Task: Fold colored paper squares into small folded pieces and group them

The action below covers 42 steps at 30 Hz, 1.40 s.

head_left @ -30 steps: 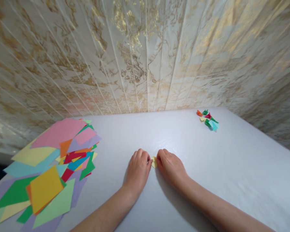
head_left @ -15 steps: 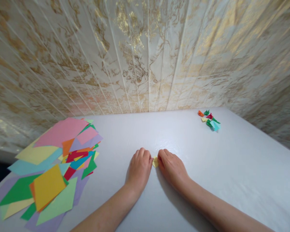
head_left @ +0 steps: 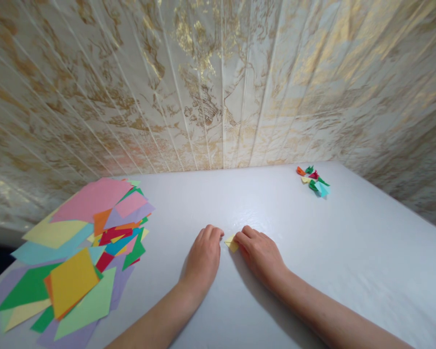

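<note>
A small folded yellow paper piece [head_left: 231, 242] lies on the white table [head_left: 349, 252] between my two hands. My right hand [head_left: 259, 254] has its fingers curled, with the fingertips pressing on the paper's right edge. My left hand [head_left: 203, 257] rests knuckles-up just left of the paper, fingers curled under, a small gap from it. Whether the left fingertips touch the paper is hidden.
A loose pile of coloured paper squares [head_left: 76, 252] covers the table's left side. A small heap of folded paper pieces [head_left: 313, 180] sits at the far right near the marbled gold-and-white wall [head_left: 218, 82]. The table's left edge drops off near the pile.
My left hand has drawn slightly left and away from the yellow paper. More of the paper shows between the hands. My right hand stays on it.
</note>
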Available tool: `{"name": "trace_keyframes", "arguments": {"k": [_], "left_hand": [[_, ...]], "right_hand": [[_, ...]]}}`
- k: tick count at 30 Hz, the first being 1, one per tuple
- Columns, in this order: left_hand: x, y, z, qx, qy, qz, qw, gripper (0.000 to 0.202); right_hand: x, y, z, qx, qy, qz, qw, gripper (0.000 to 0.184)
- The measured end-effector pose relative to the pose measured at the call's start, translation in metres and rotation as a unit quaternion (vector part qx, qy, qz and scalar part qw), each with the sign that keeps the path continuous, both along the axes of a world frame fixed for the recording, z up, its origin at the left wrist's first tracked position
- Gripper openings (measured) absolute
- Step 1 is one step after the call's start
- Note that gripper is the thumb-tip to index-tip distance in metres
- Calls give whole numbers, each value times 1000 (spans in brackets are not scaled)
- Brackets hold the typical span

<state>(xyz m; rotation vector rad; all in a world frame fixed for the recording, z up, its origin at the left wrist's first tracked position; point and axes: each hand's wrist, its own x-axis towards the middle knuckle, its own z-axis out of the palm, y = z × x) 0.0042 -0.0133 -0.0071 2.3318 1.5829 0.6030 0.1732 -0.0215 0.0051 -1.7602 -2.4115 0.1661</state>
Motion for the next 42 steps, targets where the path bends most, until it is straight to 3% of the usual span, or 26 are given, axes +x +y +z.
{"name": "trace_keyframes", "arguments": {"k": [4, 10, 18, 22, 29, 34, 42], "left_hand": [[8, -18, 7, -2, 79, -57, 995, 32], [15, -26, 10, -20, 137, -61, 988, 40], [16, -24, 19, -35, 167, -66, 983, 41], [16, -25, 21, -32, 190, -63, 979, 42], [16, -27, 11, 14, 231, -40, 972, 41], [15, -19, 8, 28, 227, -60, 972, 46], [16, -12, 5, 42, 205, -54, 976, 44]], "right_hand": [[0, 1, 2, -12, 7, -5, 1000, 19], [3, -3, 5, -27, 5, 7, 1000, 23], [1, -22, -5, 93, -65, 53, 992, 21], [-1, -27, -7, 115, -106, 64, 986, 22], [0, -29, -8, 111, -123, 70, 984, 24], [-1, -30, -7, 111, -130, 75, 982, 26], [0, -19, 2, 19, -46, 7, 999, 24]]}}
